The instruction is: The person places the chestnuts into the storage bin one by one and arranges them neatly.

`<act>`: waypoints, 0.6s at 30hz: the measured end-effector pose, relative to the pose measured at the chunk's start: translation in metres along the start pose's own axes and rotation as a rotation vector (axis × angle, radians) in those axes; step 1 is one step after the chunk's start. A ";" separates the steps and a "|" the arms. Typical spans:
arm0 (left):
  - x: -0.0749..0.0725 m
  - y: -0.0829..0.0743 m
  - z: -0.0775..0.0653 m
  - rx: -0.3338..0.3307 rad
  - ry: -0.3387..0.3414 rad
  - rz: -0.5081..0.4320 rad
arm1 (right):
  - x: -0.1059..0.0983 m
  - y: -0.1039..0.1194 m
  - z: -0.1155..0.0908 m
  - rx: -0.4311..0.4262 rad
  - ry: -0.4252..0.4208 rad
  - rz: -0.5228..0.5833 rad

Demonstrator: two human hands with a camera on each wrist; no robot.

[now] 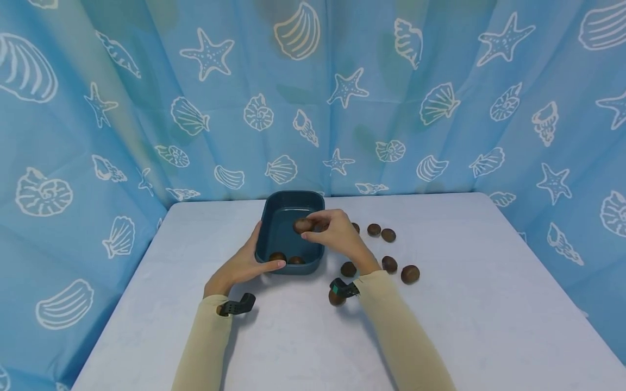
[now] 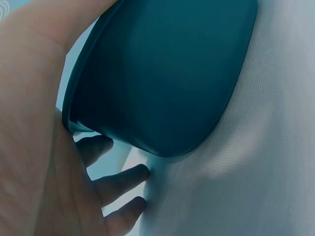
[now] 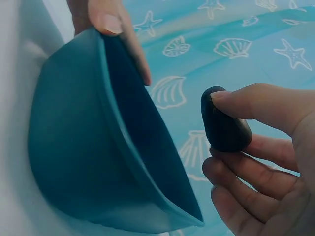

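Observation:
A deep teal rectangular basin [image 1: 316, 267] with rounded corners stands on the table. My left hand [image 1: 248, 262] holds its near left corner, the thumb over the near rim and the fingers along the outer left wall. Between the thumb and fingertips of my right hand [image 1: 337, 231] is a smooth brown pebble-like object [image 3: 224, 120], held above the inside of the basin. Two similar brown objects, one of them at the left [image 1: 277, 257], lie inside by the near wall, partly hidden by the rim and left thumb.
Several more brown objects lie right of the basin, such as one at the outer side [image 1: 409, 274] and one at the back [image 1: 374, 229]. Another [image 1: 336, 297] is partly covered by the right wrist's camera. A blue shell-patterned curtain [image 1: 342, 136] hangs behind the white table [image 1: 479, 304].

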State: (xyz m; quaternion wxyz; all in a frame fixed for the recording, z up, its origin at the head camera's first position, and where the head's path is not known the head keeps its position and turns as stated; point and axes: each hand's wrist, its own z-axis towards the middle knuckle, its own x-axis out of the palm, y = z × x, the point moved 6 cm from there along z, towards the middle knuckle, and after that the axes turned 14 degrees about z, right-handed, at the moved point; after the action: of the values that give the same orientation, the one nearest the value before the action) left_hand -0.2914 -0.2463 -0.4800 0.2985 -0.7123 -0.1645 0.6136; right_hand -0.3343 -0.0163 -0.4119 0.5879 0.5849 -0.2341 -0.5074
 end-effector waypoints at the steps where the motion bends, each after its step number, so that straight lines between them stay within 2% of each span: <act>1: 0.000 0.000 0.000 -0.003 0.002 0.003 | 0.002 0.000 0.001 -0.005 0.006 -0.008; 12: -0.001 0.000 0.000 0.006 -0.014 0.022 | 0.030 -0.006 0.014 -0.021 0.074 -0.035; 18: 0.000 -0.002 0.002 0.036 -0.018 0.002 | 0.040 -0.011 0.018 0.026 0.070 -0.085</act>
State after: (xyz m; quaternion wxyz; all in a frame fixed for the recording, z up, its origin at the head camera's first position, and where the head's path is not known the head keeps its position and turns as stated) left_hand -0.2928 -0.2440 -0.4786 0.3091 -0.7014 -0.1555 0.6232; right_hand -0.3389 -0.0570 -0.4306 0.5661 0.6192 -0.1950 -0.5080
